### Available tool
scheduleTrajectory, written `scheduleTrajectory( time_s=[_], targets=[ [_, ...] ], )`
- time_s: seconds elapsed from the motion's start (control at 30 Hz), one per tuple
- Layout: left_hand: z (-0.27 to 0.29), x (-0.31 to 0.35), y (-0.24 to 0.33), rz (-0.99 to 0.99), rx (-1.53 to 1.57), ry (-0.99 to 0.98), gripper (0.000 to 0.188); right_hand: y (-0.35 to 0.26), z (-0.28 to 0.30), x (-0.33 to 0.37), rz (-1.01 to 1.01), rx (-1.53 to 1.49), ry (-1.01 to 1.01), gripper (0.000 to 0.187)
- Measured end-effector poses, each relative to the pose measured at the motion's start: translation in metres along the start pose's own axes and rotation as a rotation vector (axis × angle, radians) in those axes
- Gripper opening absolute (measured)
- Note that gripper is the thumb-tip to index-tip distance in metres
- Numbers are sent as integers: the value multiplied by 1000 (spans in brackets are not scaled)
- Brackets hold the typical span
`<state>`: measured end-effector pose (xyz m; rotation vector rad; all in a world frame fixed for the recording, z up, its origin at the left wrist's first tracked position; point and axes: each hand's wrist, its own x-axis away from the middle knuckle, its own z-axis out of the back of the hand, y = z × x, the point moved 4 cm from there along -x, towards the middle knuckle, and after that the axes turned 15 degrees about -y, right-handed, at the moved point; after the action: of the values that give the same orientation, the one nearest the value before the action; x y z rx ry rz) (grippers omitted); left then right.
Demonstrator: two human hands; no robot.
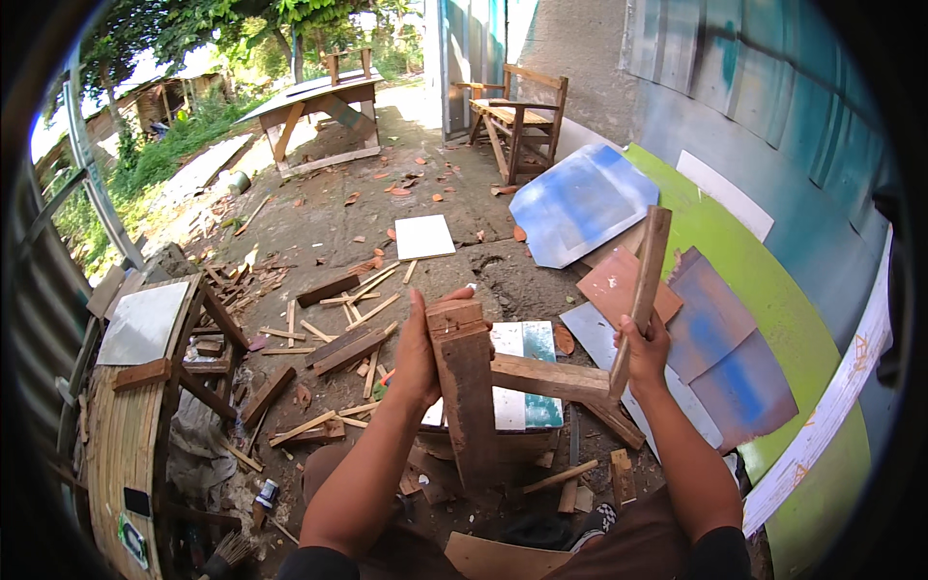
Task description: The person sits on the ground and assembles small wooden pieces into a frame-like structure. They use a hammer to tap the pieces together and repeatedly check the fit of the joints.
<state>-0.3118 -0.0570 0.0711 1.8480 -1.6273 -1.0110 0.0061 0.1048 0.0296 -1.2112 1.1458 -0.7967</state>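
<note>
Between my two hands is a wooden frame (pixel 551 377), made of a thick post, a crossbar and a thinner upright. My left hand (pixel 418 353) wraps around the thick post (pixel 464 387) near its top, with fingertips showing behind it. On the other side, my right hand (pixel 644 360) is closed around the thinner upright (pixel 653 261), close to where the crossbar's end meets it. Whether these two pieces are fastened I cannot tell. Under the frame stands a low work block with a white and teal top (pixel 537 414), partly hidden by the wood and my left arm.
Wood offcuts and thin sticks (pixel 353 348) litter the ground. A slatted bench (pixel 126 435) on the left carries a phone (pixel 137 502) and a white board (pixel 145 324). Painted sheets (pixel 739 367) lean at the right; a wooden armchair (pixel 522 121) and a table (pixel 324 101) stand farther back.
</note>
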Motion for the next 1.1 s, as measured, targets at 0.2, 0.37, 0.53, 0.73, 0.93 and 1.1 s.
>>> scheduleTrajectory(
  time_s=[0.2,0.37,0.53,0.73,0.93,1.1],
  targets=[
    [18,6,12,-34,-123,75,84,-45,-30,7,425,201,-298,51],
    [24,12,18,-39,-91,80,83,-58,-41,16,557,273,-333,69],
    [22,19,26,-69,-124,66,83,-61,-41,19,595,250,-322,69],
    [17,23,31,-87,-132,57,84,-56,-41,15,425,226,-226,61],
    [11,20,28,4,-167,80,85,4,-42,6,-81,-20,135,44],
    [4,15,18,81,-158,65,85,81,-46,22,-493,-367,279,45]
  ],
)
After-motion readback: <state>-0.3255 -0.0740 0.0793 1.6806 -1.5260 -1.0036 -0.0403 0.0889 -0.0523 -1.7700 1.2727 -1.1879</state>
